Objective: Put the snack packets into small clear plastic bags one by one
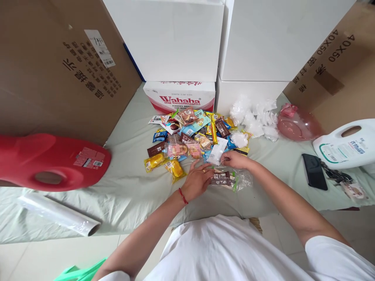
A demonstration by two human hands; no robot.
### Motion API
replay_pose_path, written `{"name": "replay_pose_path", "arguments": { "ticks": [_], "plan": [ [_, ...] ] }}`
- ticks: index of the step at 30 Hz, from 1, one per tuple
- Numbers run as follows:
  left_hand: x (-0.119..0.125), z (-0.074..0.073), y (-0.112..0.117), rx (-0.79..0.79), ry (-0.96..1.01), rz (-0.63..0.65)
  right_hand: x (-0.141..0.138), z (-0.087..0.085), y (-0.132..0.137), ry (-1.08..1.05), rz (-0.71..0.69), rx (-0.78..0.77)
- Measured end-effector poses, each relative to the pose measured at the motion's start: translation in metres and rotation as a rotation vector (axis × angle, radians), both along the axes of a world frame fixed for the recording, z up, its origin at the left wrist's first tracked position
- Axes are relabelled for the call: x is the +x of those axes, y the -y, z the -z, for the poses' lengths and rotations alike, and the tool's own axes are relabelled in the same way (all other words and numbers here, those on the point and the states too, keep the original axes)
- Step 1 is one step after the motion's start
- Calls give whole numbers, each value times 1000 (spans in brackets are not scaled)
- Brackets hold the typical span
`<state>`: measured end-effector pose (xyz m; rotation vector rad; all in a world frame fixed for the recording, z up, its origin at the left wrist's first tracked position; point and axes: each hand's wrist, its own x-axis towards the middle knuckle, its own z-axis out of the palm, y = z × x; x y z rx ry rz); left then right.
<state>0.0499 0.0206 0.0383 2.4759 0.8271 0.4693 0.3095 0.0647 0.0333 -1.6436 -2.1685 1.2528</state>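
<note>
A clear plastic bag [234, 179] with brown snack packets inside lies on the pale green sheet [129, 187] in front of me. My left hand [197, 180] rests on the bag's left end, fingers pressed onto it; a ring and a red wrist string show. My right hand [234, 159] sits at the bag's upper edge, fingers pinched together near a white packet [217, 151]. Behind both hands spreads a pile of wrapped snacks [187, 136] in yellow, blue, brown and pink.
A Wahaha carton [179, 96] and white boxes [263, 43] stand behind. Brown cartons [55, 66] flank both sides. Red jug [49, 162], plastic film roll [58, 214], crumpled clear bags [254, 117], pink bowl [297, 125], white jug [345, 144], black phone [314, 171].
</note>
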Motion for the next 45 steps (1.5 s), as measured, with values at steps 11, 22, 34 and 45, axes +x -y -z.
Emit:
{"name": "replay_pose_path", "arguments": {
  "ticks": [11,22,34,45],
  "plan": [
    [7,17,-13,-72,161,-298,-3,5,4,-83,153,-37],
    [16,38,-16,-374,421,-629,-12,-12,29,-356,223,254],
    [15,35,-27,-767,475,-543,1,-1,40,-128,259,-46],
    [4,34,-37,-852,525,-642,-38,-32,112,333,-281,311]
  ]
}}
